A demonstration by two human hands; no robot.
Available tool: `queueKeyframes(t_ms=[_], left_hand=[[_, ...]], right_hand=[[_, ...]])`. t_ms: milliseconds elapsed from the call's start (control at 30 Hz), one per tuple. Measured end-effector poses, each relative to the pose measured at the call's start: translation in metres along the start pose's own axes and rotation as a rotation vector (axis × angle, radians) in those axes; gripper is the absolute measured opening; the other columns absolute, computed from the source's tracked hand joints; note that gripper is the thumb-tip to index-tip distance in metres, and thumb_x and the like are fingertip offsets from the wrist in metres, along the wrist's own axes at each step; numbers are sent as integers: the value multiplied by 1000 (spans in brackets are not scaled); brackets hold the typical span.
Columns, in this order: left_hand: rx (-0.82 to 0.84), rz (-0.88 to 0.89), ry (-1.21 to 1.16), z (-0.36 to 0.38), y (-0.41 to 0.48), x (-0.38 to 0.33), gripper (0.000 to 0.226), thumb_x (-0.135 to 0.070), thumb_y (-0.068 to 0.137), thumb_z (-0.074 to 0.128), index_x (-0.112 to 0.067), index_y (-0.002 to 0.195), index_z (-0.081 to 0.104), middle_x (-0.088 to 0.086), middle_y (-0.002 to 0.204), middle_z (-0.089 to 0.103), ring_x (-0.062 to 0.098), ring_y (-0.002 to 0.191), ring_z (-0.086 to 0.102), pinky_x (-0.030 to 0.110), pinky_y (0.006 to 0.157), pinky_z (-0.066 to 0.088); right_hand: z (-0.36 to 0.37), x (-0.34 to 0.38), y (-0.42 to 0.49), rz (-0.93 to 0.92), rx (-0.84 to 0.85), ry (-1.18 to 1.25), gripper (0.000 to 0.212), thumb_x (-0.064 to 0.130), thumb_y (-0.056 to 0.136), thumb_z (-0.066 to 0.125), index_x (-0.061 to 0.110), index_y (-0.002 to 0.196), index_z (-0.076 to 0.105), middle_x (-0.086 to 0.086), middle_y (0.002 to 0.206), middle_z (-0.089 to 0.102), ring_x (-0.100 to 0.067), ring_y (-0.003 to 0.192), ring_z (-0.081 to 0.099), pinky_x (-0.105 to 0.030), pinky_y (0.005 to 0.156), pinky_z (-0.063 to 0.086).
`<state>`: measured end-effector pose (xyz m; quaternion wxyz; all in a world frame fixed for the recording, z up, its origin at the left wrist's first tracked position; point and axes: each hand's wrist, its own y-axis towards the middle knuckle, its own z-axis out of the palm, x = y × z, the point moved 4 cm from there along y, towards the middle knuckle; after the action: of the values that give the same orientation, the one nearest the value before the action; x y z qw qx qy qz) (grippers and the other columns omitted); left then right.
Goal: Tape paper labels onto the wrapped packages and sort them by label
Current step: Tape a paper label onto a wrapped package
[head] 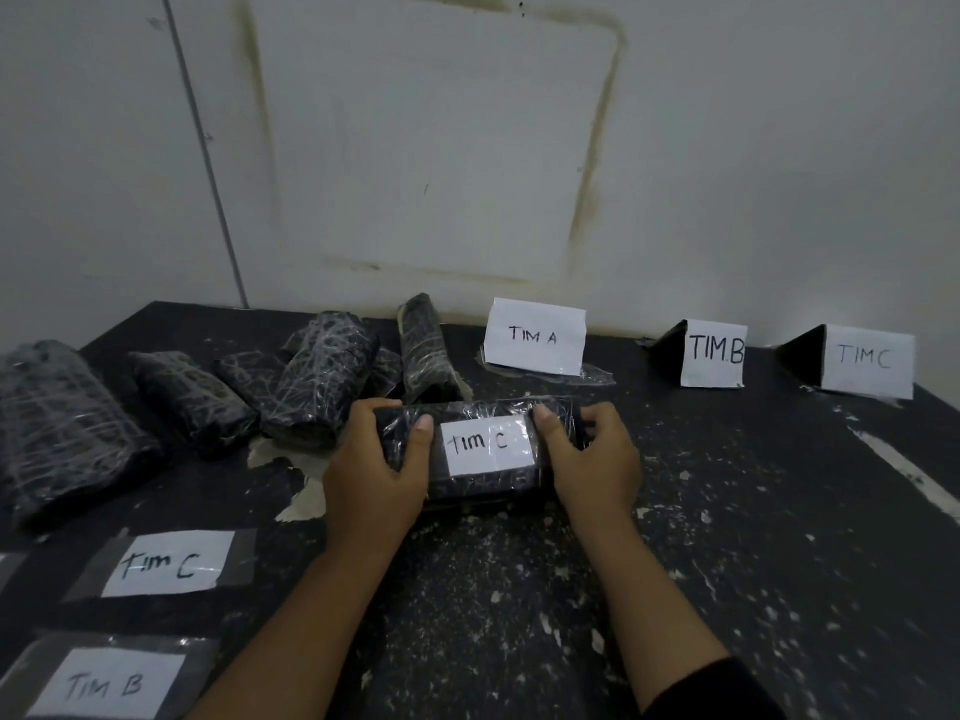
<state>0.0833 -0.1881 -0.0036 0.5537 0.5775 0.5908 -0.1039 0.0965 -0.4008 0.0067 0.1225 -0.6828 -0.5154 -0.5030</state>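
With the package [483,454] gripped at each end by the left hand [379,475] and right hand [592,465], the tape over the TIM C label [491,445] should be pressed flat by both thumbs.

Cropped by the left edge: large black film-wrapped package [57,433]. Clipped at the bottom: white paper TIM B label on clear tape [109,685]. Hidden under left hand [374,470] and right hand [592,459] (fingers curled over): both ends of the black wrapped TIM C package [488,491].
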Motion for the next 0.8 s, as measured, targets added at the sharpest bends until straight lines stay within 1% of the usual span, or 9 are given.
queueKeyframes(t_ms=[67,167,233,333,433,500,633,733,800], left_hand=[[16,-3,-3,1,-1,0,26,-41,89,55,-24,105,44,1,89,62,16,73,60,31,59,46],[25,9,4,0,-1,-1,25,-42,89,53,-26,104,41,1,90,61,15,74,59,30,58,45],[21,20,8,0,-1,0,24,-42,89,54,-28,104,40,-1,89,61,14,72,59,28,56,43],[25,14,-1,1,0,1,25,-42,89,54,-26,105,43,0,88,62,16,72,59,29,56,43],[19,13,0,0,0,0,27,-39,89,56,-22,106,45,0,88,61,15,73,59,28,57,42],[20,22,6,0,-2,-1,27,-39,89,56,-22,106,45,-1,87,60,14,72,57,23,55,39],[22,40,10,-1,-1,-1,27,-41,88,55,-24,105,43,-2,87,59,12,71,56,21,54,38],[17,19,7,-1,0,2,26,-40,89,56,-23,105,45,-1,87,60,14,72,58,25,55,40],[23,4,1,0,1,3,26,-40,89,56,-24,105,44,-1,87,61,14,72,58,24,55,40]], right_hand=[[-2,-5,5,27,33,59,35,51,78,65,19,83,53,12,79,55,-18,82,59,-24,59,41],[1,-7,8,54,144,13,47,58,73,65,20,97,52,5,97,59,-19,91,57,-36,80,47],[2,-5,8,36,125,-49,46,59,72,66,21,92,50,5,96,57,-17,87,55,-38,87,42],[2,2,6,18,26,-56,34,51,79,63,21,80,47,6,84,58,-15,77,53,-37,87,35],[1,4,5,7,-33,-73,29,43,87,57,18,79,46,3,80,57,-16,72,51,-37,90,32],[1,2,5,23,-4,-90,31,49,87,53,18,83,48,4,84,56,-17,78,55,-36,91,28],[5,1,7,42,68,-185,56,74,69,54,23,91,44,10,89,50,-12,81,50,-39,91,27],[6,2,9,40,10,-153,46,68,73,55,24,81,44,11,81,51,-9,70,48,-35,85,26],[5,3,11,36,-45,-121,40,60,81,54,22,75,45,8,75,54,-9,65,47,-35,86,30]])
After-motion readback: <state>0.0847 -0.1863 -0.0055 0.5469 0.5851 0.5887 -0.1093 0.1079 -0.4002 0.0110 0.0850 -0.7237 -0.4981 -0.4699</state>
